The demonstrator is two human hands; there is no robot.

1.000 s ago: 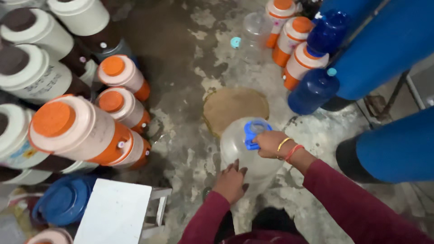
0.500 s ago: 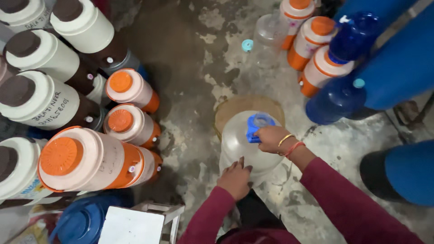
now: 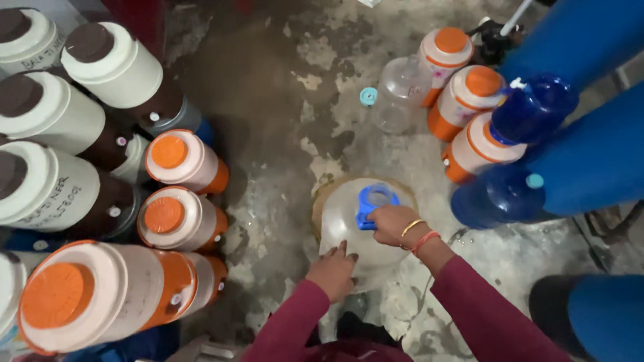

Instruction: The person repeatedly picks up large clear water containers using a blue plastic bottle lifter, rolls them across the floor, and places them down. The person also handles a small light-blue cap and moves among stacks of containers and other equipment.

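A clear plastic water jug (image 3: pixel 349 218) stands upright on the wet concrete floor, just below the middle of the view. Its blue neck handle (image 3: pixel 370 202) rings the open mouth. My right hand (image 3: pixel 392 226) grips that blue handle from the right side. My left hand (image 3: pixel 333 271) lies flat against the jug's near shoulder, fingers spread. Both arms wear maroon sleeves, and bangles ring my right wrist. A round tan mat (image 3: pixel 324 198) shows under the jug.
White-and-orange insulated water coolers (image 3: pixel 178 161) stand at the left; brown-lidded white ones (image 3: pixel 100 64) behind them. More orange-lidded coolers (image 3: pixel 469 90), an empty clear jug (image 3: pixel 399 94), a loose blue cap (image 3: pixel 367 96) and dark blue jugs (image 3: pixel 530 110) stand at upper right by big blue tanks (image 3: pixel 590 161).
The view has shifted, so the jug sits slightly lower and more central. My hands keep their places on the jug; the right hand's grip on the blue handle looks unchanged.
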